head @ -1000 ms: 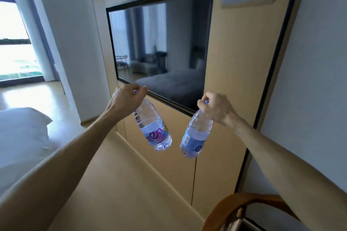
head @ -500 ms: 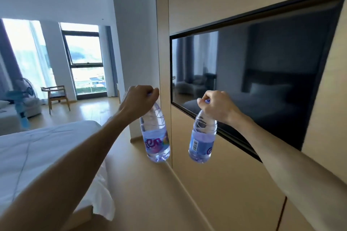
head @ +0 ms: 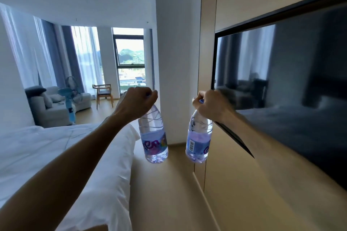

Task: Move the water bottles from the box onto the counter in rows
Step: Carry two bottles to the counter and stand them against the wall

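My view has swung from the TV (head: 281, 90) toward the window, each hand (left (head: 138, 100), right (head: 211, 107)) still gripping a bottle (left (head: 154, 135), right (head: 199, 137)) by its neck, mid-carry, no table yet visible.

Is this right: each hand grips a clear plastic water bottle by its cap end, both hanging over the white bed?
Not quite. In the head view the left hand and right hand each grip a clear plastic water bottle by the cap end, left bottle, right bottle, but they hang over the beige floor beside the white bed, not over it.
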`<state>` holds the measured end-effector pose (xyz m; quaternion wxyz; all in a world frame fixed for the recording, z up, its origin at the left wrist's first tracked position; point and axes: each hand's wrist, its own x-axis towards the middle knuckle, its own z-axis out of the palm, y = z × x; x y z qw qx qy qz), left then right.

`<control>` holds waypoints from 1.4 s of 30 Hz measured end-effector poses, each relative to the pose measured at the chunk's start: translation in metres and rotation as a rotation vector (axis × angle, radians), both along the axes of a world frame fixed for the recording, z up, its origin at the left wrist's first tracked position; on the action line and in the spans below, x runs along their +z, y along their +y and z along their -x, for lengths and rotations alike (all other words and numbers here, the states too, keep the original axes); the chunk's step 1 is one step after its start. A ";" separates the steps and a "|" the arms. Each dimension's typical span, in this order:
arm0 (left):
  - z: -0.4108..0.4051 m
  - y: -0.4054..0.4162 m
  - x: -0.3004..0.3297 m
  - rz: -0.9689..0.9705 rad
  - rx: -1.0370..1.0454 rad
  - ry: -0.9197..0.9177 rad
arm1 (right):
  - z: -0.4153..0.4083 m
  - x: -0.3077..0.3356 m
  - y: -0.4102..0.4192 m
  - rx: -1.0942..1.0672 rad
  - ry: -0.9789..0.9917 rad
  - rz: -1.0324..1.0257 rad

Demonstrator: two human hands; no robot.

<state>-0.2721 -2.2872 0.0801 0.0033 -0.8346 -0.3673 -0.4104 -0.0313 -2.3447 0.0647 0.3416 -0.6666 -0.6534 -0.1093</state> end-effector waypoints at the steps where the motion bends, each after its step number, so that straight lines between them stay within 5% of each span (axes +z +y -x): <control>1: -0.003 0.017 0.001 -0.005 0.018 0.000 | -0.003 0.001 0.021 0.017 0.000 0.003; 42: -0.094 0.840 -0.006 -0.056 0.205 -0.033 | -0.091 0.000 0.894 0.343 0.029 -0.014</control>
